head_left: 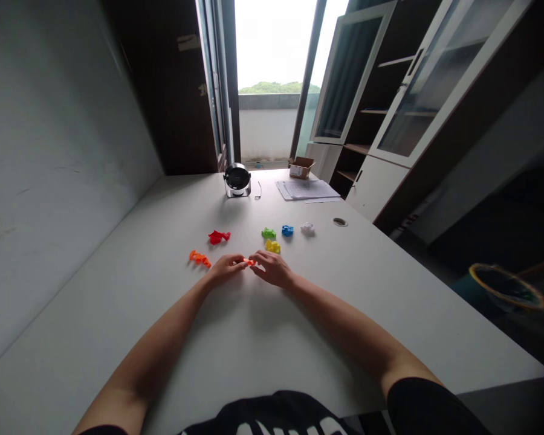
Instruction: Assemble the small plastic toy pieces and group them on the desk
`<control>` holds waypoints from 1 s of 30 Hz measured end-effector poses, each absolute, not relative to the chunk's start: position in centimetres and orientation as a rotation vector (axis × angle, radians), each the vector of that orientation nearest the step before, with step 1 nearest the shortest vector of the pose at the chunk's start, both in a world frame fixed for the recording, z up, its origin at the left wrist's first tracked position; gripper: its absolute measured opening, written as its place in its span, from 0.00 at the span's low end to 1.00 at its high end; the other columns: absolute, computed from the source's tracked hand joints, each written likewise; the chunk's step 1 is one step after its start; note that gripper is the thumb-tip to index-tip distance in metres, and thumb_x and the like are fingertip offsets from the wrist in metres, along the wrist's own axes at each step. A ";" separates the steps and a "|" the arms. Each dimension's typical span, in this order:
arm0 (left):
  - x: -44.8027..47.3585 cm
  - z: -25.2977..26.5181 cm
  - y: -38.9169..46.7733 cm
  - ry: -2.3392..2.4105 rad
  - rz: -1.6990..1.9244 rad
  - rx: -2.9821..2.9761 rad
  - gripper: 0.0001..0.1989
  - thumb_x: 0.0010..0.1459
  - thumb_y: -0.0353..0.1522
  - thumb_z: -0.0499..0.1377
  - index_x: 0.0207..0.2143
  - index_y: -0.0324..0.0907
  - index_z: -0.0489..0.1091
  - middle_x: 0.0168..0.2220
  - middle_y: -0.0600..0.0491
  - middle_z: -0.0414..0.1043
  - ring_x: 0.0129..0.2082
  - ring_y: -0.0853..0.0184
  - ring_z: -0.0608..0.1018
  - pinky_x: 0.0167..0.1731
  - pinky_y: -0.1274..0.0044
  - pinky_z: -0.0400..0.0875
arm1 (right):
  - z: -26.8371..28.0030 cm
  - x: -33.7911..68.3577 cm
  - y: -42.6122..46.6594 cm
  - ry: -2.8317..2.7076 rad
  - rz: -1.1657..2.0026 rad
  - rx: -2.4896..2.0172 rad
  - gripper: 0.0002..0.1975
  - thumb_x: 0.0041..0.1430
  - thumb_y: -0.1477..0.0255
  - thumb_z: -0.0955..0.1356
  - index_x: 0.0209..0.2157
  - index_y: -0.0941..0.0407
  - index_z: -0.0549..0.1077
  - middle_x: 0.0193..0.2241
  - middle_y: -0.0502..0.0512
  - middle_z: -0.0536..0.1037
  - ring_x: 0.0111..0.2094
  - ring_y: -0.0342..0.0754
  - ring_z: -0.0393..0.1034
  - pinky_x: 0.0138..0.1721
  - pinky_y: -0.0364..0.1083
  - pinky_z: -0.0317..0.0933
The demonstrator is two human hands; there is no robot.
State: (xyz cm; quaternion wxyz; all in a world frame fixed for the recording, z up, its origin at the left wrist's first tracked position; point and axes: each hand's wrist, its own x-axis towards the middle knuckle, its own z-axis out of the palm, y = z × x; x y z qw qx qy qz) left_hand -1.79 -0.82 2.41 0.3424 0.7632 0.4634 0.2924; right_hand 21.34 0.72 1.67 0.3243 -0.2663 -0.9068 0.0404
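Between my two hands is a small orange plastic piece (249,262), too small to make out its exact shape. My left hand (227,269) pinches its left side, and my right hand (272,267) has its fingers closed on the right side. To the left of my left hand lie more orange pieces (200,258). Beyond them is a cluster of red pieces (219,237). Just past my right hand sit yellow pieces (272,246), with green pieces (268,232) behind. Blue pieces (287,230) and white pieces (307,228) lie farther right.
On the white table (263,344), a round black device on a metal stand (237,180) stands at the back. Papers (309,190) and an open cardboard box (301,167) are at the back right. A round cable hole (340,222) is near the right edge. A wall borders the left.
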 end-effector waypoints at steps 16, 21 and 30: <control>-1.7 2.6 -0.9 1.216 0.752 1.976 0.18 0.62 0.43 0.54 0.33 0.41 0.77 0.31 0.53 0.78 0.33 0.65 0.76 0.35 0.78 0.68 | 2.2 21.7 1.0 -2.349 0.103 -0.789 0.02 0.64 0.71 0.66 0.38 0.53 0.71 0.33 0.54 0.76 0.36 0.49 0.70 0.39 0.45 0.60; -1.7 2.5 -0.8 1.213 0.747 1.963 0.17 0.62 0.43 0.54 0.35 0.41 0.77 0.33 0.52 0.79 0.35 0.65 0.77 0.36 0.78 0.68 | 3.3 24.2 3.3 -2.096 0.064 -1.091 0.03 0.63 0.70 0.66 0.37 0.54 0.70 0.35 0.56 0.76 0.38 0.51 0.69 0.40 0.47 0.60; -1.7 2.4 -1.0 1.232 0.742 1.996 0.15 0.61 0.41 0.54 0.37 0.42 0.77 0.35 0.53 0.79 0.34 0.66 0.77 0.36 0.79 0.69 | 2.7 31.4 7.4 -1.925 0.143 -2.004 0.13 0.63 0.59 0.67 0.36 0.54 0.73 0.34 0.56 0.77 0.32 0.50 0.69 0.32 0.45 0.56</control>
